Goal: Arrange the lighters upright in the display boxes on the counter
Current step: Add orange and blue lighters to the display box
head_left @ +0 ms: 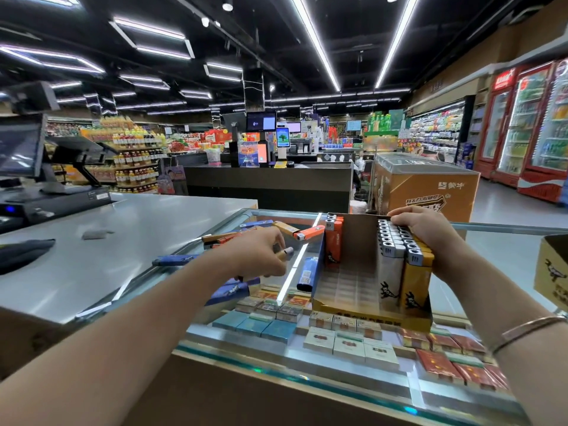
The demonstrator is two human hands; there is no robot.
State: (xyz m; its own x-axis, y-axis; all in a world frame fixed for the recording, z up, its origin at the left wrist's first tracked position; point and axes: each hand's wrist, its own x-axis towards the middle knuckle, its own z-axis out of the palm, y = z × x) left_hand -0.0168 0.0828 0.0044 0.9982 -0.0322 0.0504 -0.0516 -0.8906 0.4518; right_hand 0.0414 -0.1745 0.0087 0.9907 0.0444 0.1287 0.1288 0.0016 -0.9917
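Filling the box [353, 290] with lighters, partly done.
Left hand [261, 256] pinches one lighter [285, 253] over the table [123, 241]; right hand [427, 229] lies flat, steadying the upright rows [399, 250]. The middle's bare, several loose lighters [295, 232] remain.

Supermarket checkout area, glass display counter [307, 364] with cigarette packs [350, 345] beneath it near, register screen [21, 146] at left, shelves of bottled drinks [135, 161] far left, drink fridges [528, 127] at right, chest freezer [427, 186] beyond the counter.
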